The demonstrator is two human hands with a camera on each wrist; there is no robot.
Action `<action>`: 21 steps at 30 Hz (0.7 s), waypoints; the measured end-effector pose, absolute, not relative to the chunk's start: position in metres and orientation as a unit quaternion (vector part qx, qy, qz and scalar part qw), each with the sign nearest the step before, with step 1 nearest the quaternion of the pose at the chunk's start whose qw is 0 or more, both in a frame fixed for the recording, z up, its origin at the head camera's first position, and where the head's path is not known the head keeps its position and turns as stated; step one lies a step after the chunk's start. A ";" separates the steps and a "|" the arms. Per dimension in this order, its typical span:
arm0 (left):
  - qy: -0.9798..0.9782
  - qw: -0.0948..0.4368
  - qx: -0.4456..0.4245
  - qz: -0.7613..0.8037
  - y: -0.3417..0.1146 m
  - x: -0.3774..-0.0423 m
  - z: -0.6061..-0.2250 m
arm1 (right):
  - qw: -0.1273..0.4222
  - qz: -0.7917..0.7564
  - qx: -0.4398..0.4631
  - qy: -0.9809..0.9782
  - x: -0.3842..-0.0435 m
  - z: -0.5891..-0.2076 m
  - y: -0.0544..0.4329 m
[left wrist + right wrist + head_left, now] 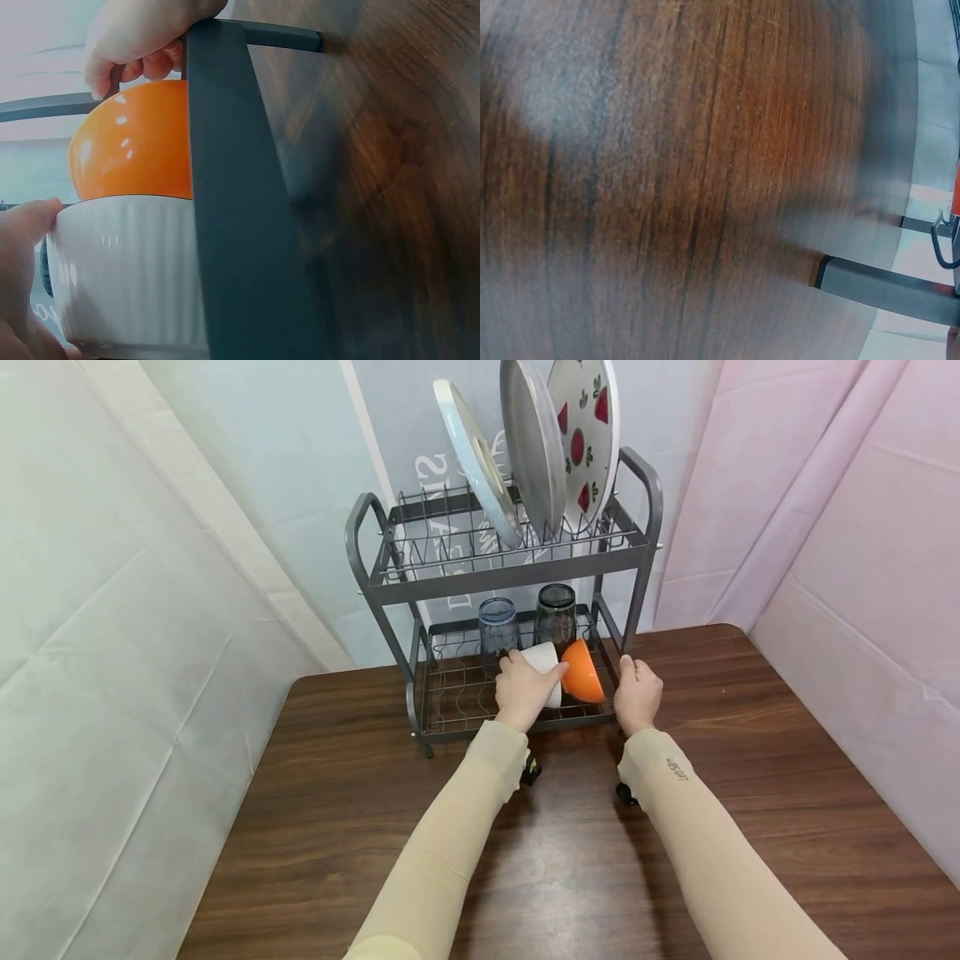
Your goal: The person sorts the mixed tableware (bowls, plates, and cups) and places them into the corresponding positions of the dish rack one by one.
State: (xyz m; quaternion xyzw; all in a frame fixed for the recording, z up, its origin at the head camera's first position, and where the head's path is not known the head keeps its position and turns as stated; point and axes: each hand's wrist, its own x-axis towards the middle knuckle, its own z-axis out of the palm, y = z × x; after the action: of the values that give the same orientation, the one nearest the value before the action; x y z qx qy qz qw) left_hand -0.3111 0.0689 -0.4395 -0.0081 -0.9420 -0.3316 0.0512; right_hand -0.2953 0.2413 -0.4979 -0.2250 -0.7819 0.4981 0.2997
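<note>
My left hand (519,690) holds a white ribbed bowl (135,262) that stands on its side on the lower shelf of a dark grey two-tier dish rack (517,572). In the left wrist view its thumb rests at the bowl's edge. Right beside the white bowl leans an orange bowl (581,673), tilted the same way. My right hand (637,695) grips the rack's front right leg, its fingers curled round the bar. The right wrist view catches mostly table and a rack foot (885,289).
Behind the bowls stand a blue glass (498,627) and a dark glass (556,614). Upright in the upper tier are a light-blue-rimmed plate (476,460), a grey plate (534,452) and a strawberry-patterned plate (588,443). The rack stands near the wooden table's (345,827) back edge, before hanging cloth.
</note>
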 end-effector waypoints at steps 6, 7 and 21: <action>-0.931 0.047 -0.021 -0.360 0.066 -0.308 -0.445 | 0.297 0.498 -0.225 -0.783 -0.294 -0.497 0.241; -0.930 0.044 -0.023 -0.364 0.065 -0.307 -0.445 | 0.297 0.497 -0.225 -0.784 -0.294 -0.496 0.240; -0.941 0.086 -0.057 -0.322 0.049 -0.285 -0.459 | 0.299 0.493 -0.231 -0.784 -0.295 -0.498 0.240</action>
State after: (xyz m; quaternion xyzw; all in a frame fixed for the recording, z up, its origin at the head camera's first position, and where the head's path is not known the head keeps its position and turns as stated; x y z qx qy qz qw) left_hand -0.2851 0.0494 -0.4588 -0.0573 -0.9410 -0.3222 0.0863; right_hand -0.2953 0.2405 -0.4980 -0.2313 -0.7836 0.4927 0.2995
